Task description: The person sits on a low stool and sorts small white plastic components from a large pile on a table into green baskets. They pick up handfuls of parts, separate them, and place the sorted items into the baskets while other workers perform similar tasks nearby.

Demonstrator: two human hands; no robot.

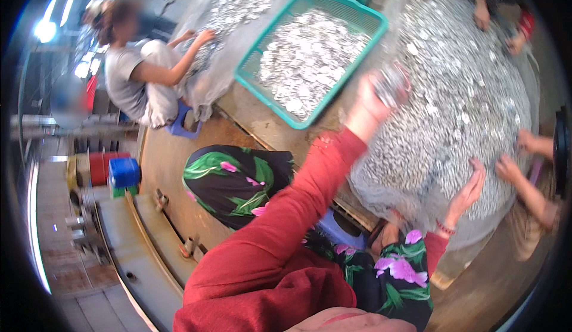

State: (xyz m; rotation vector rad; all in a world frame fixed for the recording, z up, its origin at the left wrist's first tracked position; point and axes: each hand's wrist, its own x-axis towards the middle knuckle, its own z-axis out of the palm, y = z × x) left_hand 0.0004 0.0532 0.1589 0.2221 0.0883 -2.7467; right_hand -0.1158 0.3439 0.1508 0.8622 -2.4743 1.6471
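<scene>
One handful of small silvery pieces (393,87), held between heap (453,105) and basket (270,105).
Nearest, the right hand (468,191) lies open at the heap's edge, holding nothing I can see; farther, the left hand (370,98) curls around the blurred handful, where a deep, soft cup would best prevent spilling. Thin, shiny pieces lie loose over filmy grey sheeting (381,192); beyond, more fill the rectangular teal plastic basket.

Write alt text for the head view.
A red-sleeved person's left hand holds a blurred silvery handful between a green basket of small silvery pieces and a large pile of them; the right hand is by the pile's near edge. Other hands reach in from the right, and a co-worker sits by another heap at left.
</scene>
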